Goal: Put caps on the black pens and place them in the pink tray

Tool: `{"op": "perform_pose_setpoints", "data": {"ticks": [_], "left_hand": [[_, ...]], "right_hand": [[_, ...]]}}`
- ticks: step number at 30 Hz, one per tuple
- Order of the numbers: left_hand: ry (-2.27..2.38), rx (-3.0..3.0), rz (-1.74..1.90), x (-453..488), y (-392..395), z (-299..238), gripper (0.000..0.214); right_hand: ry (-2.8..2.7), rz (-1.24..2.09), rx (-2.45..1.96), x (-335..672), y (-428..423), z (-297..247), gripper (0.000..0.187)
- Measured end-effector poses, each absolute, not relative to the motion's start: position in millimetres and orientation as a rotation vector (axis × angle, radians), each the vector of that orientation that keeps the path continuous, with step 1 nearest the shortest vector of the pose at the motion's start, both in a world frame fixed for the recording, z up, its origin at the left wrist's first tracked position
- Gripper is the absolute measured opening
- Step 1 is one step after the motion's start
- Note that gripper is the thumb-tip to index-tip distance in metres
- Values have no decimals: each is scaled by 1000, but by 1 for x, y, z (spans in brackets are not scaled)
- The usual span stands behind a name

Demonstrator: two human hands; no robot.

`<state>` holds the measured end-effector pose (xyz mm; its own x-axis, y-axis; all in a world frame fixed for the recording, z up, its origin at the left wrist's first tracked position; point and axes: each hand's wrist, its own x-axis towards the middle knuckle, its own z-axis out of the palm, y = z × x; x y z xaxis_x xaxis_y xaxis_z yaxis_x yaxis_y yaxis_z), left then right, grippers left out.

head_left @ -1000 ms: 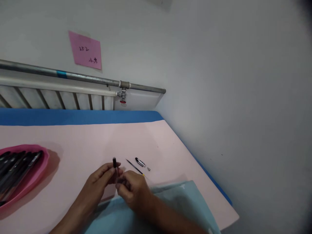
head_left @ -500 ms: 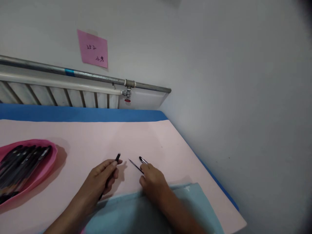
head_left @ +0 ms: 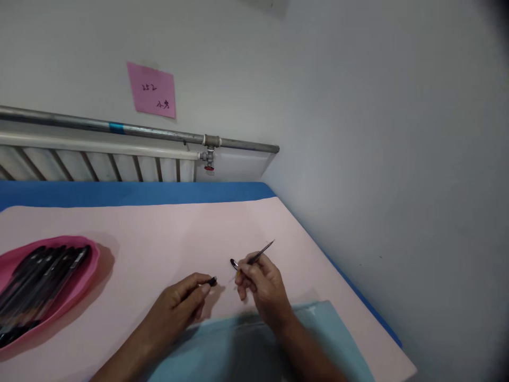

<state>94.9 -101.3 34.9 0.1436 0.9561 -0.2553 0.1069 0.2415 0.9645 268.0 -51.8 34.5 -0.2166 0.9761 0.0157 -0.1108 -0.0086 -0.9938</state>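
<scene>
My left hand [head_left: 185, 301] is closed round a black pen barrel [head_left: 212, 281], whose end sticks out past the fingertips toward the right. My right hand [head_left: 260, 281] pinches a thin dark pen refill [head_left: 263, 250], lifted off the table with its tip pointing up and to the right. A black pen cap with a silver clip [head_left: 234, 263] lies on the pink table cover [head_left: 178, 233] just left of my right fingers. The two hands are a short gap apart.
A pink oval tray [head_left: 85, 276] holding several black pens sits at the left. A light blue cloth [head_left: 314, 329] lies at the near edge. Behind the table run a blue strip [head_left: 139, 192], a radiator [head_left: 99, 164] and a metal pipe [head_left: 159, 131]. A grey wall [head_left: 397, 159] stands on the right.
My right hand has picked the refill up off the table and raised it, tip up-right. My left hand has lowered the pen barrel and turned its end toward the right.
</scene>
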Motion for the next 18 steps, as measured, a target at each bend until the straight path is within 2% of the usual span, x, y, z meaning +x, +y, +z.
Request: {"op": "perform_pose_setpoints", "data": {"ticks": [4,18], "left_hand": [[1271,1243,846,97,-102,41,34],[1247,1230,840,97,-104,35,35]], "right_hand": [[-1000,1545,-792,263,-55,36,17],[-1000,1627,-765,262,-58,33,15]]}}
